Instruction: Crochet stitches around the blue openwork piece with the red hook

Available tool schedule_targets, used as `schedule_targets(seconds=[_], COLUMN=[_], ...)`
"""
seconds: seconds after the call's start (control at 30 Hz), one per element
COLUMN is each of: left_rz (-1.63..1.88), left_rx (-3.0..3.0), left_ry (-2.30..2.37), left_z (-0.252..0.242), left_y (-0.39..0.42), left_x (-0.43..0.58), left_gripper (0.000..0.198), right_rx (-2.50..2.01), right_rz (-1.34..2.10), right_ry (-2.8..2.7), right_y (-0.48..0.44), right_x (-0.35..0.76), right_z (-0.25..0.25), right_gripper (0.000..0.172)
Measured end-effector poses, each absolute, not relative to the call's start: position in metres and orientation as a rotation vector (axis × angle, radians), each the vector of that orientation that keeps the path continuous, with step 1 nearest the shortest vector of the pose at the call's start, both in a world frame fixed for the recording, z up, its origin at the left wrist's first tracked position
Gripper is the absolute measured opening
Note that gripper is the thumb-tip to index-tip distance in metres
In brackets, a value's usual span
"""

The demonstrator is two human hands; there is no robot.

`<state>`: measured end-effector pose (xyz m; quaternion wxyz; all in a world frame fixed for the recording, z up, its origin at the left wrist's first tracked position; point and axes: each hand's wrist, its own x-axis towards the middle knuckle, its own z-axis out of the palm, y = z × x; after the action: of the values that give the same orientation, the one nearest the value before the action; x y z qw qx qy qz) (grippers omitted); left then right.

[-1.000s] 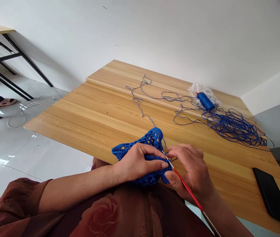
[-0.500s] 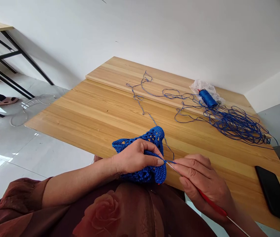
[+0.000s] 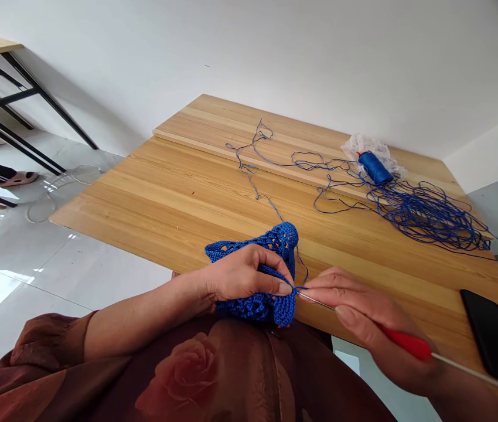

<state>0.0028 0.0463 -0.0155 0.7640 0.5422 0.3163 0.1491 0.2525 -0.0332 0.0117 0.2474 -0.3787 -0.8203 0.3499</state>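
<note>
I have the left hand [image 3: 244, 272] pinching the seemingly part-made crochet [image 3: 270, 308], the right hand [image 3: 372, 316] gripping the hook [image 3: 407, 343] at its edge; unworked yarn [image 3: 425, 214] lies beyond.

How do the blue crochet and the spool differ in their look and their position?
The crochet is a textured fabric with small openings, while the spool is a compact cylinder of closely wound thread. The left hand pinches the crochet between its fingers; no hand touches the spool. The crochet is at the near edge of the table, whereas the spool lies toward the far side, against clear plastic. Both are blue.
</note>
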Motion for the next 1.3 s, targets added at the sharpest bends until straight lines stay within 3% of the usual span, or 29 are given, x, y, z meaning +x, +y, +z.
schedule_targets(seconds=[0.17, 0.3, 0.4, 0.87, 1.3], left_rz=[0.422, 0.471, 0.471, 0.381, 0.397], left_rx=[1.312, 1.322, 1.283, 0.872, 1.082], left_ry=[0.685, 0.800, 0.804, 0.806, 0.801], left_z=[-0.016, -0.014, -0.013, -0.012, -0.014], left_y=[0.042, 0.037, 0.035, 0.036, 0.037], left_x=[0.007, 0.012, 0.012, 0.012, 0.014], left_gripper=[0.018, 0.019, 0.018, 0.016, 0.022], right_rx=[-0.942, -1.075, -1.111, -1.097, -1.134], right_rz=[1.251, 0.799, 0.608, 1.014, 1.000], right_ry=[-1.804, -1.861, -1.977, -1.780, -1.795], right_y=[-0.027, -0.023, -0.022, -0.021, -0.018], right_x=[0.243, 0.234, 0.236, 0.242, 0.244], right_z=[-0.005, -0.020, -0.023, -0.020, -0.018], right_gripper=[0.034, 0.014, 0.020, 0.023, 0.023])
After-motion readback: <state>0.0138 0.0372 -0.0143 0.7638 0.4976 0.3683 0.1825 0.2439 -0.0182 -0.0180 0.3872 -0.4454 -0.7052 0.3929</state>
